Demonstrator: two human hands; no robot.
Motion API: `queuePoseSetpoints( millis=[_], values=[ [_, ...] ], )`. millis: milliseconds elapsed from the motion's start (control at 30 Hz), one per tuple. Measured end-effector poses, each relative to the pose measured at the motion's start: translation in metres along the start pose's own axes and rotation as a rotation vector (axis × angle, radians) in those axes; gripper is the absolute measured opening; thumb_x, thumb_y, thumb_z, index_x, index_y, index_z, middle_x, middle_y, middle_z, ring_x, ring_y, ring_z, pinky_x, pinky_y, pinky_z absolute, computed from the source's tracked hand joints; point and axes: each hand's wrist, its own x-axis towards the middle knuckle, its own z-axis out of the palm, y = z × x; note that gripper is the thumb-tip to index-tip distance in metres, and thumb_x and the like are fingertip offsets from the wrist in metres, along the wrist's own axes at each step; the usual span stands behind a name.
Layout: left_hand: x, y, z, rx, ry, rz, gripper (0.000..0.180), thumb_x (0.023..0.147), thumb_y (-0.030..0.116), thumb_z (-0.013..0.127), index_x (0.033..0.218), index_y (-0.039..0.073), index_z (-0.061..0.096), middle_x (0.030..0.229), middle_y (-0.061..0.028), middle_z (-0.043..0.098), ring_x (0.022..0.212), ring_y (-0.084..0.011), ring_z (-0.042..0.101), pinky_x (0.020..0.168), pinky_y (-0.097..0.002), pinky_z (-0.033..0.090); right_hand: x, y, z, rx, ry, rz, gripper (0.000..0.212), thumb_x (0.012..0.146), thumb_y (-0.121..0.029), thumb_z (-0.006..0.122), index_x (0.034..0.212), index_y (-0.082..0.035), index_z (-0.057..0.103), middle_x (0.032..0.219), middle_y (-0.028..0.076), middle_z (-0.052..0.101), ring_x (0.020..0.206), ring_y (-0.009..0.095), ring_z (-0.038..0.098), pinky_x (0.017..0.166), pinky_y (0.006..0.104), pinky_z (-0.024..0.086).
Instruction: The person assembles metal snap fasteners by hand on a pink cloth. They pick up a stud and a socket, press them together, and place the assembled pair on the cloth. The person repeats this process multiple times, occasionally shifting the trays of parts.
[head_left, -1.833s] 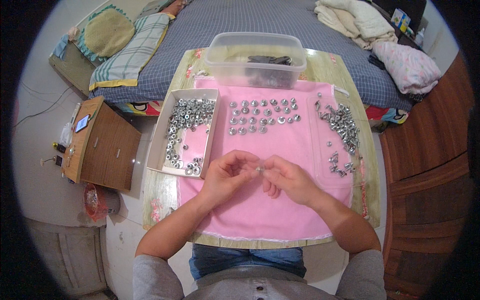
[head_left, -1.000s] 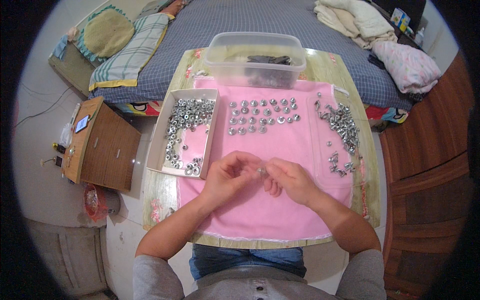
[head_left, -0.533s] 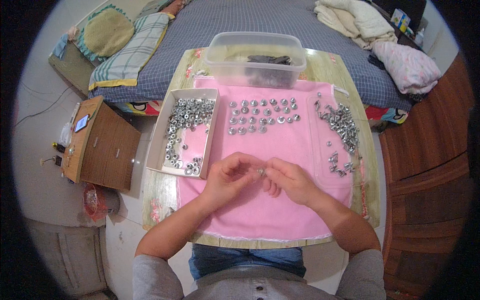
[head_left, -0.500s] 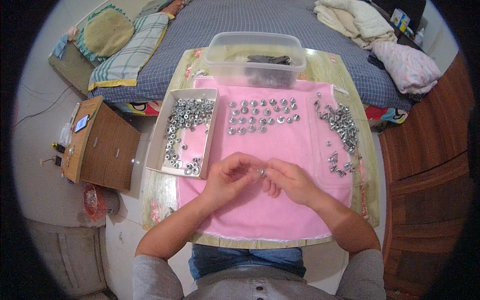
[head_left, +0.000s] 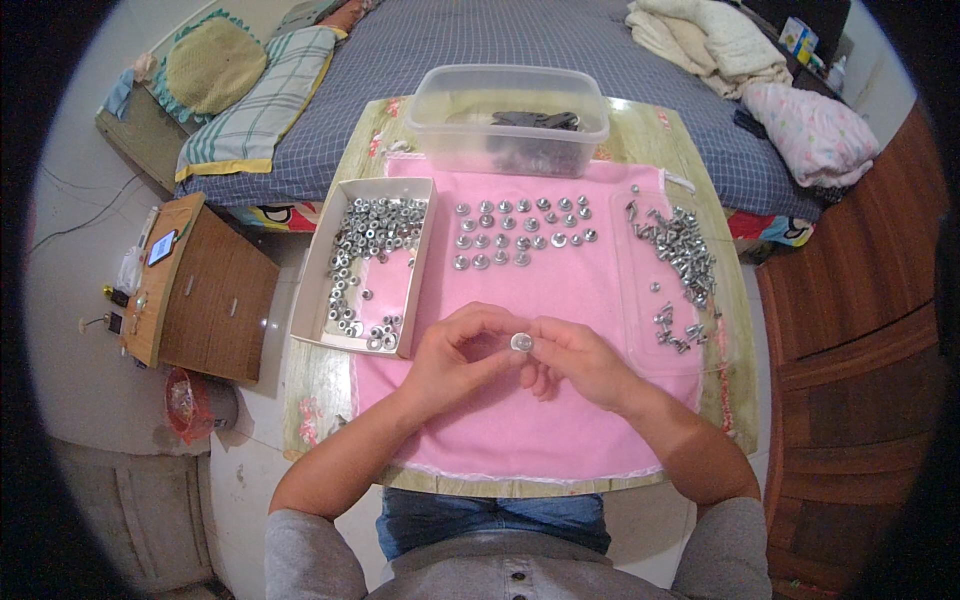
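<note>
Over the pink cloth [head_left: 560, 440], my left hand [head_left: 455, 355] and my right hand [head_left: 580, 360] meet fingertip to fingertip. Pinched between them is a small silver fastener [head_left: 521, 342] with its round, disc-like face turned up; any shank is hidden by the fingers. Beyond the hands, similar wide-based metal fasteners [head_left: 502, 241] stand in several rows. The white box [head_left: 426, 260] to the left holds many metal nuts [head_left: 375, 225] and a few washers. A clear shallow tray [head_left: 645, 345] on the right carries a heap of silver screws [head_left: 685, 255].
A clear plastic bin [head_left: 450, 140] with dark pieces inside stands at the table's far side. Behind it is a bed [head_left: 480, 40] with a checked cover. A wooden cabinet [head_left: 220, 300] with a phone [head_left: 162, 247] on top is at left, near a waste bin [head_left: 215, 405].
The fastener has turned between my fingertips, so its round face now shows more fully. Both hands stay in nearly the same place.
</note>
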Motion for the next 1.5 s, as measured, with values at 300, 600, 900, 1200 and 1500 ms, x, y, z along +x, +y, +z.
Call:
queuePoseSetpoints(
  millis=[300,600,900,1200,1500],
  values=[
    [0.0,0.001,-0.0013,-0.086,0.015,-0.037,0.025,0.076,0.001,0.059,0.101,0.001,0.059,0.099,-0.0089,0.053,0.089,-0.0153,0.053,0.079,-0.0276,0.043,0.0014,-0.0019,-0.0008,0.131,0.009,-0.015,0.018,0.089,-0.02,0.041,0.089,-0.004,0.05,0.067,0.002,0.054,0.053,0.007,0.051,0.048,0.017,0.042],
    [-0.0003,0.0033,-0.0017,-0.035,0.031,-0.046,0.021,0.076,0.0,0.059,0.096,0.002,0.061,0.096,-0.0079,0.055,0.09,-0.0145,0.052,0.078,-0.0255,0.042,0.0014,-0.0007,-0.0014,0.14,0.035,-0.024,0.019,0.088,-0.022,0.046,0.091,-0.004,0.052,0.068,0.001,0.055,0.054,0.006,0.051,0.048,0.0161,0.041],
    [0.0006,0.0043,0.0011,-0.159,0.078,-0.081,0.014,0.076,0.003,0.06,0.09,0.002,0.062,0.091,-0.005,0.056,0.085,-0.0105,0.053,0.074,-0.0223,0.044,0.0011,-0.0005,-0.0029,0.129,0.022,-0.019,0.017,0.086,-0.021,0.049,0.091,-0.004,0.053,0.069,0.001,0.055,0.055,0.006,0.051,0.049,0.016,0.042],
    [0.0004,0.0054,-0.0011,-0.139,0.018,-0.021,0.016,0.077,0.001,0.059,0.093,0.003,0.061,0.093,-0.0049,0.055,0.086,-0.0105,0.053,0.074,-0.0229,0.043,-0.0007,-0.0044,-0.0022,0.111,0.009,-0.006,0.015,0.085,-0.017,0.05,0.091,-0.003,0.052,0.071,0.001,0.055,0.057,0.006,0.051,0.051,0.0172,0.043],
    [0.0006,0.004,-0.0018,-0.175,0.006,-0.058,0.016,0.076,0.001,0.059,0.092,0.001,0.061,0.093,-0.0058,0.055,0.085,-0.0116,0.054,0.074,-0.0231,0.044,-0.0004,-0.0041,-0.0036,0.133,-0.028,0.003,0.016,0.085,-0.017,0.05,0.091,-0.003,0.053,0.07,0.001,0.054,0.057,0.006,0.052,0.051,0.0171,0.043]
  ],
)
